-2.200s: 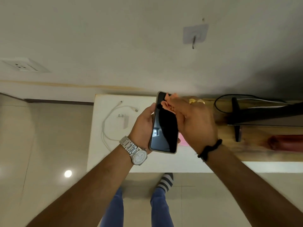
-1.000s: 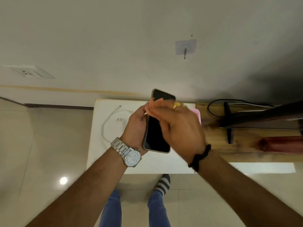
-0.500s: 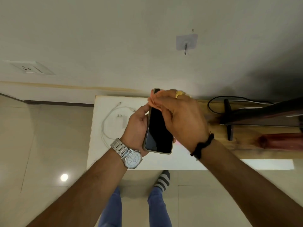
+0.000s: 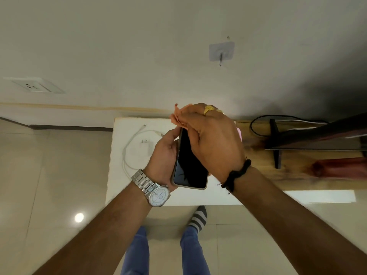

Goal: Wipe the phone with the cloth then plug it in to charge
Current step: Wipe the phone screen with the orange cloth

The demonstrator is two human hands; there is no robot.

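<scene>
My left hand (image 4: pixel 163 155) grips a phone (image 4: pixel 188 167) with a dark screen and pale case, held upright over the white table (image 4: pixel 123 187). My right hand (image 4: pixel 210 139) holds a peach cloth (image 4: pixel 177 117) bunched under its fingers against the phone's top end, hiding that end. A white charging cable (image 4: pixel 127 153) and a white plug adapter (image 4: pixel 146 147) lie on the table to the left of my hands.
A wall socket (image 4: pixel 33 87) sits on the wall at far left. A hook (image 4: pixel 221 51) is stuck to the wall above. To the right, a wooden surface (image 4: pixel 258 169) carries a dark monitor stand (image 4: pixel 277 143), a black cable (image 4: pixel 256 126) and a red object (image 4: pixel 341 166).
My right hand with the cloth has slid along the screen toward the phone's top end. The left hand keeps its grip; the view shifted slightly.
</scene>
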